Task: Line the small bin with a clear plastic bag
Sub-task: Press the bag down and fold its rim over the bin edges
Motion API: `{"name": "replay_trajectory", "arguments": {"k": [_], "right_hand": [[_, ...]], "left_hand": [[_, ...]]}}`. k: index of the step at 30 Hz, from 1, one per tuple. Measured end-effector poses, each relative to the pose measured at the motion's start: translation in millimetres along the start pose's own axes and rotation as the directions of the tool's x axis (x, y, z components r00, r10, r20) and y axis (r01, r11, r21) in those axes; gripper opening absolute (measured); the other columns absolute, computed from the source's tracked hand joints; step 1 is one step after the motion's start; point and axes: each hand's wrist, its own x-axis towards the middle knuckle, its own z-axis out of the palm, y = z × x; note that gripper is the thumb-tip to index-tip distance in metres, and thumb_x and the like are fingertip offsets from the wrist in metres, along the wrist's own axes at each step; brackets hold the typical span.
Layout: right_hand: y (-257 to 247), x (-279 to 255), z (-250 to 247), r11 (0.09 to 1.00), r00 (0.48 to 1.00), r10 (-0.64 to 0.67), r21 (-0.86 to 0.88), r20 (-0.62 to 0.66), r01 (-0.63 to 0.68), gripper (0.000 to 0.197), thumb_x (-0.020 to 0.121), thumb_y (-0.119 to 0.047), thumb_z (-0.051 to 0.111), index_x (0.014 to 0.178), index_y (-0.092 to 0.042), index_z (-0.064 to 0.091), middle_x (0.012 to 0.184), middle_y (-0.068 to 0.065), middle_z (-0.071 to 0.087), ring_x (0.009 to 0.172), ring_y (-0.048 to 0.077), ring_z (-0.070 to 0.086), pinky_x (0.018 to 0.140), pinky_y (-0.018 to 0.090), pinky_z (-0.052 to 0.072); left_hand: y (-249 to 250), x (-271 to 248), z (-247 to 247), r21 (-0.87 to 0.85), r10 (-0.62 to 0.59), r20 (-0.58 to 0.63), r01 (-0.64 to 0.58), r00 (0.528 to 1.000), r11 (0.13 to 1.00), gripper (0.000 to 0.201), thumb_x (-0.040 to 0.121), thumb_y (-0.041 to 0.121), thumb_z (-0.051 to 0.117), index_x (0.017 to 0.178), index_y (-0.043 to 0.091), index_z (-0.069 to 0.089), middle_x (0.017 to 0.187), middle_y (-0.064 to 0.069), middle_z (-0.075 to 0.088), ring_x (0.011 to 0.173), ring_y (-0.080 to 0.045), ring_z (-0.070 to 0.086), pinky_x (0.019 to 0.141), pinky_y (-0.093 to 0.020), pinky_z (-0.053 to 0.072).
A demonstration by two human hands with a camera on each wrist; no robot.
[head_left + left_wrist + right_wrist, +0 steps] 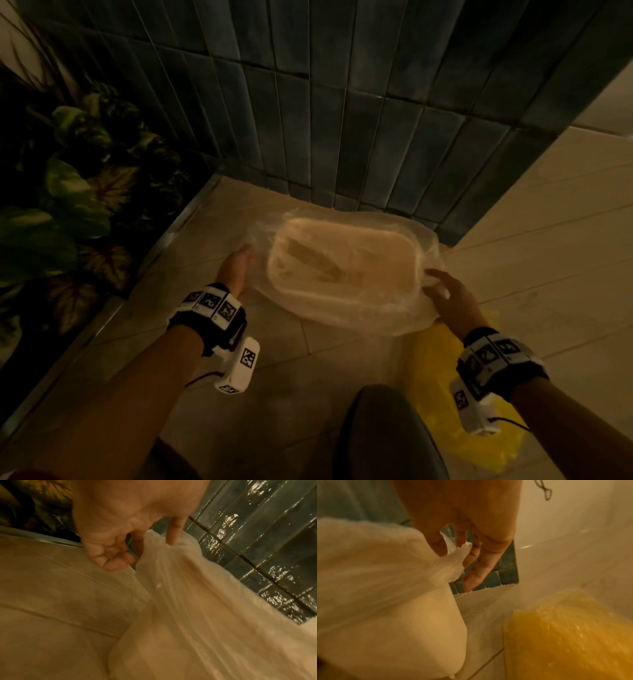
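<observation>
A: Fingers (172, 534) of the left hand (234, 270) are pinching a gathered edge of the clear thin plastic bag (342, 308); the thumb is pressing the film from the front, and the other fingers are curling loosely beneath.

B: Noted. And the right hand (452, 301)?

A: Its thumb and forefinger are nipping the opposite edge of the bag in the right wrist view; the remaining fingers (479, 572) are hanging straighter, off the film.

B: Where is the small cream rounded-rectangular plastic bin (342, 263) sitting?

A: It is standing on the pale tiled floor (308, 363), just in front of the dark blue-green glazed tile wall (342, 102). The bag is draping over the bin's mouth and down its outer sides, with the film sagging into the opening.

B: Hands relative to the bin?

A: Left hand is holding at the bin's left side, right hand at its right side, both near the rim.

B: Other items?

A: Yellow crinkled plastic bag (435, 370) is lying on the floor beside the bin's right, nearer the person. Dark-leaved plants (68, 192) are standing well to the bin's left.
</observation>
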Motion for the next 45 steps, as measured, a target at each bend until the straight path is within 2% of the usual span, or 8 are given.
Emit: {"name": "replay_trajectory", "arguments": {"k": [8, 12, 19, 24, 30, 35, 41, 45], "right_hand": [[-10.6, 15.8, -12.7, 0.796, 0.975, 0.216, 0.571, 0.045, -0.202, 0.051, 0.083, -0.013, 0.067, 0.13, -0.009, 0.047, 0.11, 0.015, 0.061, 0.101, 0.031, 0.059, 0.081, 0.042, 0.053], [-20.0, 28.6, -6.0, 0.921, 0.983, 0.178, 0.342, 0.051, -0.184, 0.032, 0.085, -0.003, 0.061, 0.116, 0.004, 0.061, 0.081, 0.011, 0.065, 0.085, 0.03, 0.059, 0.089, 0.044, 0.052], [-17.4, 44.1, -8.6, 0.959, 0.99, -0.058, -0.282, -0.13, 0.019, 0.024, 0.087, 0.003, 0.047, 0.101, -0.006, 0.065, 0.074, 0.016, 0.061, 0.045, 0.022, 0.055, 0.029, 0.015, 0.04], [-0.2, 45.3, -5.1, 0.855, 0.977, -0.202, -0.497, -0.06, 0.146, 0.036, 0.091, 0.002, 0.041, 0.115, -0.004, 0.066, 0.089, 0.01, 0.045, 0.075, 0.037, 0.058, 0.062, 0.038, 0.057], [-9.2, 28.3, -15.0, 0.932, 0.99, -0.015, -0.357, 0.14, 0.064, 0.046, 0.092, -0.019, 0.052, 0.137, -0.022, 0.045, 0.102, 0.011, 0.061, 0.093, 0.025, 0.053, 0.091, 0.035, 0.041], [-65.6, 22.2, -41.7, 0.894, 0.911, -0.378, -0.321, -0.165, 0.312, 0.025, 0.089, -0.012, 0.055, 0.112, -0.006, 0.062, 0.111, 0.016, 0.061, 0.093, 0.024, 0.057, 0.076, 0.021, 0.038], [-130.8, 5.7, 2.2, 0.428, 0.594, -0.627, -0.414, 0.504, 0.803, 0.041, 0.087, -0.034, 0.059, 0.127, -0.025, 0.054, 0.128, 0.003, 0.055, 0.115, 0.018, 0.052, 0.1, 0.032, 0.04], [-112.3, 13.8, 21.4, 0.149, 0.67, -0.185, -0.654, 0.719, 0.742, 0.072, 0.083, -0.058, 0.05, 0.145, -0.04, 0.019, 0.158, -0.002, 0.015, 0.145, 0.023, 0.015, 0.119, 0.042, 0.012]], "left_hand": [[2.4, 31.3, -11.9, -0.215, 0.063, -0.012, -0.064, 0.998, 0.975, 0.018, 0.083, 0.012, 0.065, 0.067, 0.015, 0.071, 0.048, 0.005, 0.062, 0.042, -0.008, 0.054, 0.045, -0.017, 0.042], [6.3, 38.0, -4.9, 0.044, 0.171, -0.04, -0.17, 0.984, 0.985, 0.034, 0.079, -0.006, 0.064, 0.112, 0.001, 0.064, 0.09, -0.014, 0.068, 0.087, -0.025, 0.058, 0.075, -0.028, 0.055], [15.0, 39.3, 8.4, 0.55, 0.472, -0.086, -0.353, 0.878, 0.757, 0.019, 0.084, -0.007, 0.048, 0.092, 0.002, 0.062, 0.083, -0.01, 0.051, 0.081, -0.02, 0.046, 0.074, -0.032, 0.041], [6.5, 39.2, 14.1, 0.505, 0.379, -0.111, -0.277, 0.919, 0.818, 0.005, 0.084, 0.009, 0.055, 0.079, 0.009, 0.054, 0.061, -0.003, 0.044, 0.059, -0.023, 0.046, 0.05, -0.025, 0.035], [1.6, 37.6, -5.4, 0.659, 0.444, 0.156, -0.428, 0.882, 0.618, 0.023, 0.087, 0.013, 0.054, 0.096, -0.001, 0.069, 0.105, -0.017, 0.052, 0.098, -0.029, 0.055, 0.086, -0.032, 0.043], [47.4, 11.9, -12.5, 0.585, 0.629, 0.002, -0.511, 0.777, 0.63, 0.024, 0.088, 0.01, 0.058, 0.109, -0.002, 0.059, 0.118, -0.024, 0.057, 0.106, -0.037, 0.057, 0.077, -0.027, 0.036], [68.4, -32.8, 31.4, 0.576, 0.582, 0.652, -0.817, 0.485, 0.035, 0.047, 0.078, 0.043, 0.068, 0.119, 0.024, 0.06, 0.128, -0.001, 0.05, 0.124, -0.023, 0.041, 0.106, -0.035, 0.033], [45.5, -21.4, 43.4, 0.615, 0.241, 0.786, -0.679, 0.569, -0.4, 0.067, 0.078, 0.056, 0.06, 0.138, 0.035, 0.04, 0.145, 0.001, 0.037, 0.134, -0.025, 0.03, 0.114, -0.041, 0.023]]}}
